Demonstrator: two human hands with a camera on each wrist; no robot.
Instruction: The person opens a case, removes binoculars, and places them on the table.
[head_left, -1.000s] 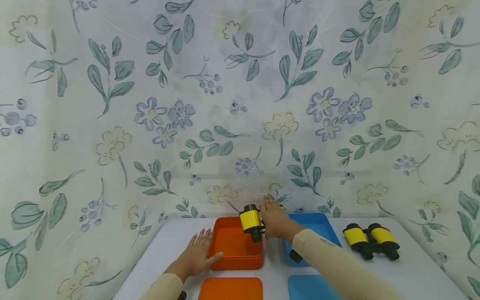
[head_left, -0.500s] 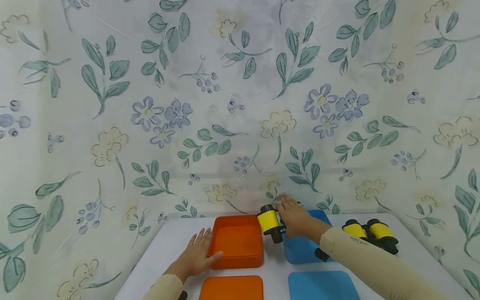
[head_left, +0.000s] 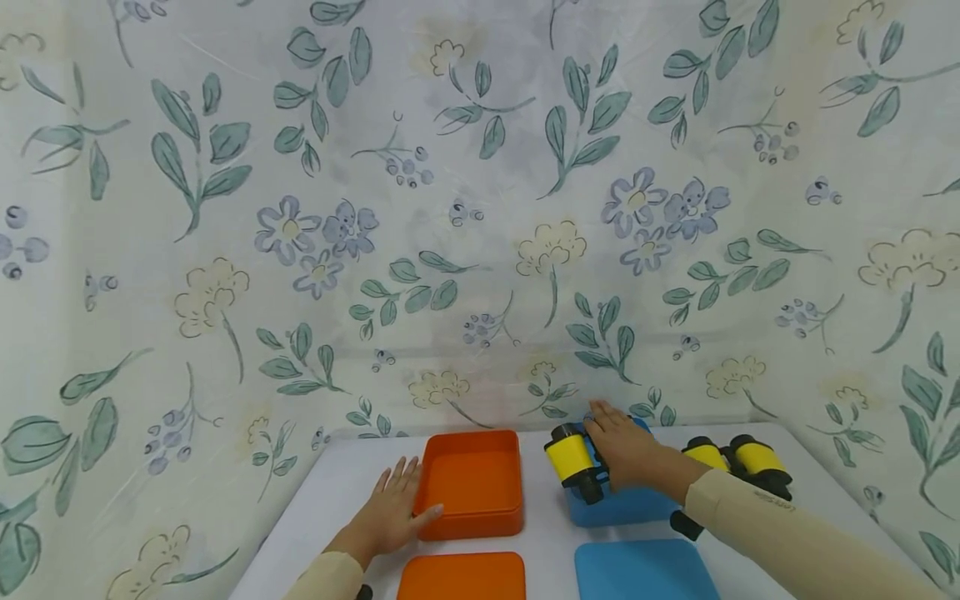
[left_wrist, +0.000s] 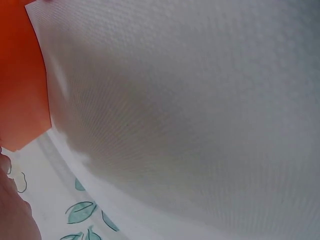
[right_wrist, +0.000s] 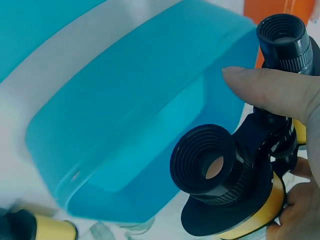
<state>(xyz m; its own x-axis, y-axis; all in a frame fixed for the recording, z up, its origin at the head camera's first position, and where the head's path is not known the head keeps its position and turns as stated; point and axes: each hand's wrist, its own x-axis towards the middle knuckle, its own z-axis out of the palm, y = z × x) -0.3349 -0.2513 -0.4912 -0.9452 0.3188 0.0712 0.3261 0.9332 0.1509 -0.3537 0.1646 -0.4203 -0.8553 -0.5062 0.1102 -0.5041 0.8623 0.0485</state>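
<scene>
My right hand (head_left: 626, 450) grips a pair of black and yellow binoculars (head_left: 570, 457) above the blue box (head_left: 626, 512). The right wrist view shows the thumb (right_wrist: 270, 89) across the bridge between the eyepieces, with fingers round the far side of the binoculars (right_wrist: 255, 210). Below them lies the blue box (right_wrist: 120, 105), lidless. My left hand (head_left: 395, 510) has its fingers straight and touches the left side of the open orange box (head_left: 472, 525), which shows nothing inside. In the left wrist view, part of that orange box (left_wrist: 22, 75) and some fingers (left_wrist: 15, 205) appear at the left edge.
A second pair of binoculars (head_left: 759, 457) stands on the white table (head_left: 547, 533) at the right, partly behind my right sleeve. An orange flat panel (head_left: 461, 577) and a blue one (head_left: 645, 571) lie in front. Floral cloth (head_left: 480, 250) hangs behind the table.
My right hand has carried the binoculars rightward, from over the orange box's right edge to above the blue box. The left hand stays by the orange box.
</scene>
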